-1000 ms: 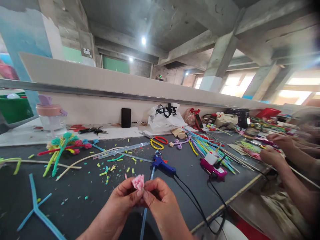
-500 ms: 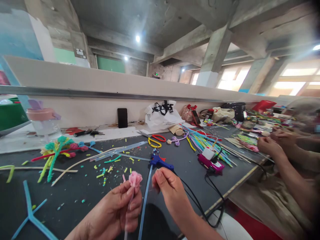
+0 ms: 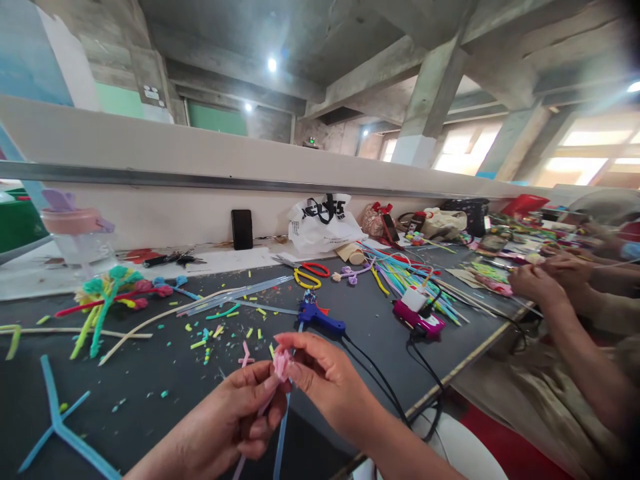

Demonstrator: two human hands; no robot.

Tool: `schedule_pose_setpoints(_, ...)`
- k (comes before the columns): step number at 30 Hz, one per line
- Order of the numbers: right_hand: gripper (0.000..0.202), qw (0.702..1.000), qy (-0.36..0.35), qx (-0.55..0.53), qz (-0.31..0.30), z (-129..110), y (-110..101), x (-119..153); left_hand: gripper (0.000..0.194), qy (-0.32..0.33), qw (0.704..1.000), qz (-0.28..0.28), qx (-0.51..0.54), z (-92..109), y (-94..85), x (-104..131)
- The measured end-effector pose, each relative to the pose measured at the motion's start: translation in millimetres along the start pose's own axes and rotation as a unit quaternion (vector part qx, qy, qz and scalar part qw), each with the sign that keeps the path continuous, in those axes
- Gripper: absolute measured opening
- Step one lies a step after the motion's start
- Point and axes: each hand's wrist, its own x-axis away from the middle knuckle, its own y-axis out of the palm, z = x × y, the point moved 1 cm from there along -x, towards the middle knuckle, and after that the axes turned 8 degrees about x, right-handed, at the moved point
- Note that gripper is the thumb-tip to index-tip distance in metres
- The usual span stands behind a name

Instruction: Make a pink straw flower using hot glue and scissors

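Observation:
Between my hands is a pink pipe-cleaner flower (image 3: 281, 365) on a thin pale stem. My left hand (image 3: 245, 407) pinches it just below the bloom, with the stem running down through the fingers. The thumb and fingers of my right hand (image 3: 325, 380) close round the bloom from the right side. Just beyond them a blue hot glue gun (image 3: 320, 317) lies on the dark table, a pale blue glue stick trailing from it toward me. A small pink pipe-cleaner piece (image 3: 245, 357) lies left of the flower.
Finished pipe-cleaner flowers (image 3: 110, 293) lie at left, near a bent blue pipe cleaner (image 3: 57, 420). Scissors (image 3: 307, 273), glue sticks (image 3: 250, 293) and a pipe-cleaner bundle (image 3: 405, 280) lie farther back. A magenta power strip (image 3: 419, 320) with cables sits right. A co-worker's hands (image 3: 543, 283) work at far right.
My right hand has moved left and up onto the pink bloom, from beside it. The flower has shifted slightly right and tilted. The view has shifted a little.

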Motion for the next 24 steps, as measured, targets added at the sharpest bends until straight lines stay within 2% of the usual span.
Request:
schedule_pose_setpoints(2,0.029,0.999,0.029,-0.021,0.018,2.7,-0.4,-3.1,0.018,0.041,0.998,0.031,-0.019,-0.1,2.7,-2.6)
schedule_pose_setpoints(4,0.03,0.996,0.065,-0.041,0.037,5.0,-1.0,-5.8,0.024,0.11,0.989,0.088,-0.05,-0.6,3.2,-6.1)
schedule_pose_setpoints(7,0.03,0.991,0.105,-0.061,0.056,5.8,-1.1,-8.2,0.032,0.2,0.957,0.164,-0.131,-2.8,-1.3,-10.7)
schedule_pose_setpoints(10,0.029,0.99,0.113,-0.064,0.054,4.2,0.4,-8.4,0.028,0.251,0.922,0.185,-0.231,-5.0,-9.5,-12.9)
schedule_pose_setpoints(14,0.027,0.987,0.126,-0.085,0.048,3.2,4.2,-6.3,0.024,0.279,0.88,0.202,-0.328,-5.9,-17.1,-12.3)
schedule_pose_setpoints(19,0.024,0.989,0.107,-0.086,0.048,5.2,7.1,-5.2,0.02,0.301,0.835,0.218,-0.406,-4.9,-13.6,-9.0)
schedule_pose_setpoints(24,0.021,0.991,0.102,-0.074,0.046,8.3,7.4,-5.4,0.013,0.317,0.814,0.226,-0.431,-0.4,-6.2,-6.0)
